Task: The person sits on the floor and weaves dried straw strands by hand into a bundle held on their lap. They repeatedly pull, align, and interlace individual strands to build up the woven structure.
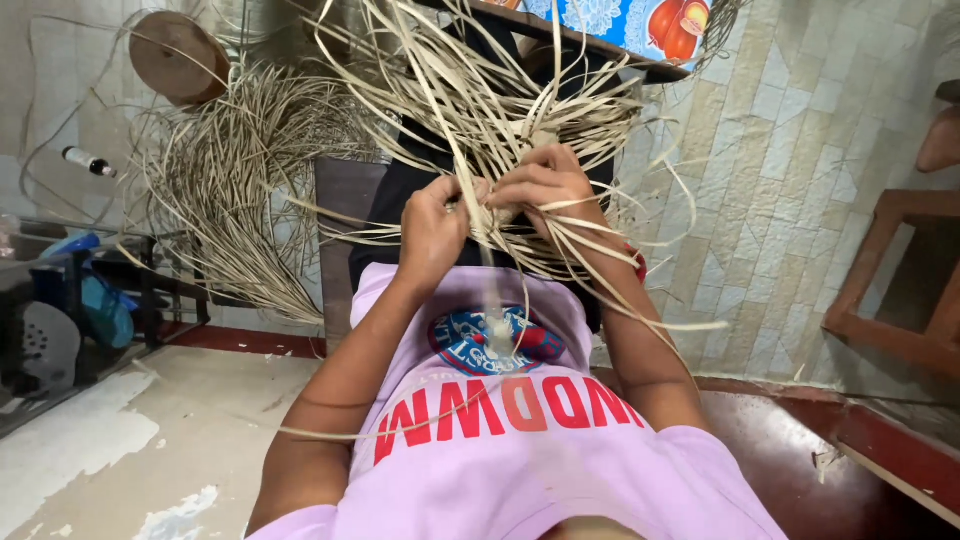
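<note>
Strips of pale cane fan out over my lap, gathered where my left hand and right hand both pinch them closed, mid-weave I judge, so the next crossing needs firm tension.

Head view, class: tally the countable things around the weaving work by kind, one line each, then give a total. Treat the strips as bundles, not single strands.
Hands: 2, left hand and right hand, both gripping strips
Strip bundles: 2, held bundle and loose coil
Round wooden disc: 1
Small bottle: 1
Total: 6
</note>
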